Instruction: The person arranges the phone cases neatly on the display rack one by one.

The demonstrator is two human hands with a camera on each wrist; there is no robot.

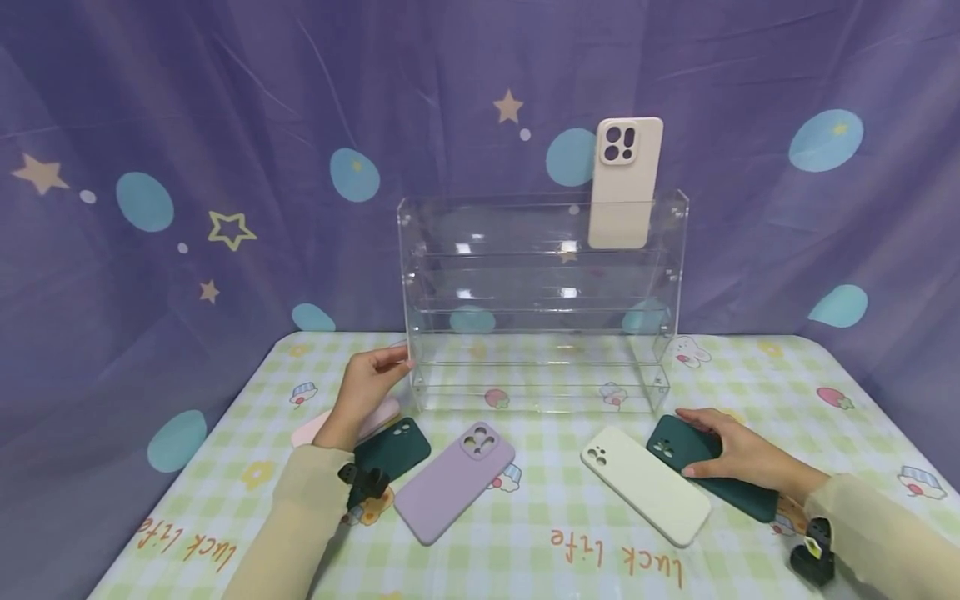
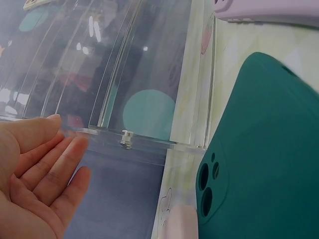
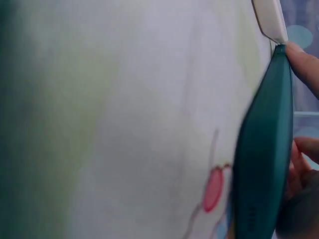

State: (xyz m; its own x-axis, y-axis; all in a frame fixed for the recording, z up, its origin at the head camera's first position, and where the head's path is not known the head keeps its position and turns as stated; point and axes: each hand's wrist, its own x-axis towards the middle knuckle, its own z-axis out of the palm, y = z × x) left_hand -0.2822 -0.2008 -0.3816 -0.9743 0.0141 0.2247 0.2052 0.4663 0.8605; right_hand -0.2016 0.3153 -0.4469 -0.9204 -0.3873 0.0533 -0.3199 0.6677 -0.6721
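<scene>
before me two dark green phone cases point(image 1: 397, 448), one purple case point(image 1: 446, 496), one pale green case point(image 1: 647, 492), one pink case point(image 1: 385, 414), one beige case point(image 1: 622, 190), six in total, one clear acrylic rack point(image 1: 525, 283), my two hands point(image 1: 365, 386), two wrist cameras point(image 1: 365, 486)

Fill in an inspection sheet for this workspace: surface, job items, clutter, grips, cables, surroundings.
Surface: table, covered with a printed check cloth
Job items: clear rack at the back; beige case upright in its top row, toward the right; purple case and cream case lying in front; left green case and pink case partly hidden by the left arm
Clutter: nothing seen
Grips: left grip at the rack's left edge, hold unclear; right grip holds right green case across its width
Cables: nothing seen
Surroundings: purple curtain with stars and blue ovals
</scene>
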